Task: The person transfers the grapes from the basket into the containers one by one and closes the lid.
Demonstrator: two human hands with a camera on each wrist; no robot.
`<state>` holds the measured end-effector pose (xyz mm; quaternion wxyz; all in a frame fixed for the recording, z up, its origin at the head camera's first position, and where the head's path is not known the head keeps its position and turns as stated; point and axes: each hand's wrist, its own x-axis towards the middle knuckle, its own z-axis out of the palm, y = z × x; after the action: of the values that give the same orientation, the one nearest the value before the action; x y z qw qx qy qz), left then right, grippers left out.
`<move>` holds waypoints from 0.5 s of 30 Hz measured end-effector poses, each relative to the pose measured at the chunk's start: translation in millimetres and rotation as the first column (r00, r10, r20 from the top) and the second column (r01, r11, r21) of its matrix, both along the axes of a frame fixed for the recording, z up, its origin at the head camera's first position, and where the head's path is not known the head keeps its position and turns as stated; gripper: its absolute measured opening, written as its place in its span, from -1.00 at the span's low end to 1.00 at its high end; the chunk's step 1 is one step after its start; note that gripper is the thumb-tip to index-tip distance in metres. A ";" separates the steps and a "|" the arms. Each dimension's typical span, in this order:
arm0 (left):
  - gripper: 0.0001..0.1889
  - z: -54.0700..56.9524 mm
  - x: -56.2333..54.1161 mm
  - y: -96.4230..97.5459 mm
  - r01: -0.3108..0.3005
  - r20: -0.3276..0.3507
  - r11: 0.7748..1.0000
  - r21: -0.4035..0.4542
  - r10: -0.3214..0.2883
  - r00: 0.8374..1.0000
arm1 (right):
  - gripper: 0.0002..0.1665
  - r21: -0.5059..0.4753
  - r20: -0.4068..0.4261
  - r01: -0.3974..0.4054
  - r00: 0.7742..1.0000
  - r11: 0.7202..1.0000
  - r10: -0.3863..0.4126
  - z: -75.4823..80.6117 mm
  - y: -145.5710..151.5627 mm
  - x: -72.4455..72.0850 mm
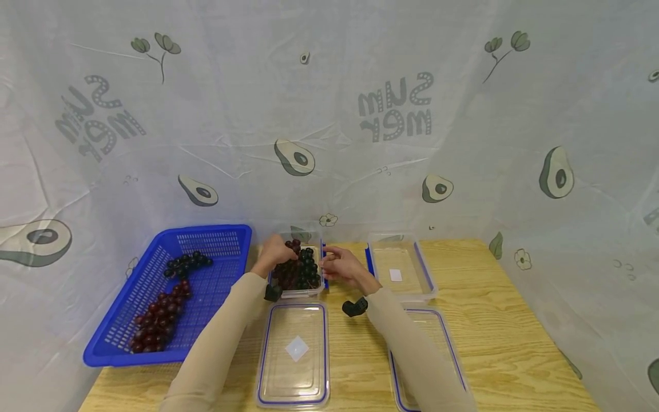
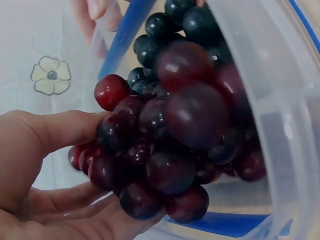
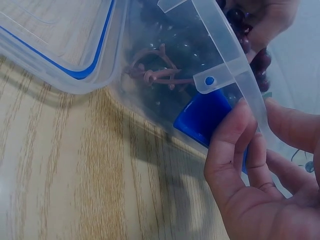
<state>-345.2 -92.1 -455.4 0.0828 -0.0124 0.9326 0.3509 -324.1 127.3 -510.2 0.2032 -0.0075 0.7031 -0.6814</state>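
My left hand (image 1: 275, 253) holds a bunch of dark red grapes (image 2: 150, 145) inside a clear plastic container (image 1: 297, 293), thumb on one side and fingers beneath. Beside it in the same container lies a bunch of black grapes (image 1: 308, 268); its brownish stem (image 3: 160, 77) shows through the wall in the right wrist view. At the container's right side, my right hand (image 1: 342, 266) pinches the rim, thumb inside and fingers outside by the blue side latch (image 3: 202, 117).
A blue basket (image 1: 216, 297) at left holds more black grapes (image 1: 186, 264) and red grapes (image 1: 161, 320). Another clear container (image 1: 404, 257) stands to the right. Two blue-edged lids (image 1: 293, 377) (image 1: 429, 326) lie in front on the wooden table (image 1: 494, 320). A printed curtain (image 1: 329, 114) hangs behind.
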 end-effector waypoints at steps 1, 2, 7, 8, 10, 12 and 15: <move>-0.54 -0.5 0.2 -0.1 0.007 -0.009 1.000 -0.004 -0.007 1.000 | -0.27 -0.002 -0.002 0.000 1.000 1.000 0.000 0.1 -0.1 0.1; -0.56 -0.7 0.8 -0.2 0.013 -0.018 1.000 -0.007 -0.013 1.000 | -0.27 -0.001 -0.004 0.000 1.000 1.000 0.000 0.4 -0.2 0.2; -0.57 -1.1 0.6 -0.3 0.031 -0.032 0.999 -0.028 -0.032 0.999 | -0.26 0.009 -0.011 0.005 1.000 1.000 -0.005 2.2 -0.5 0.9; -0.55 -1.2 0.4 -0.3 0.035 -0.026 0.999 -0.034 -0.035 0.999 | -0.25 0.014 -0.010 0.005 1.000 1.000 -0.005 2.5 -0.5 1.1; -0.53 -0.6 -0.3 -0.1 0.040 -0.015 0.998 -0.044 -0.041 0.999 | -0.25 0.024 -0.011 0.006 1.000 1.000 -0.005 3.0 -0.4 1.6; -0.52 -0.2 0.2 -0.3 0.049 -0.007 0.997 -0.056 -0.050 0.999 | -0.25 0.034 -0.008 0.004 1.000 0.999 -0.004 3.3 -0.3 2.2; -0.56 1.9 2.1 -0.5 0.056 -0.010 0.996 -0.074 -0.057 0.998 | -0.26 0.039 -0.005 0.004 1.000 0.999 -0.004 3.5 -0.3 3.0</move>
<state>-343.1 -92.7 -453.5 0.0868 0.0131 0.9454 0.3139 -321.1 127.0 -506.8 0.2000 -0.0038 0.7169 -0.6679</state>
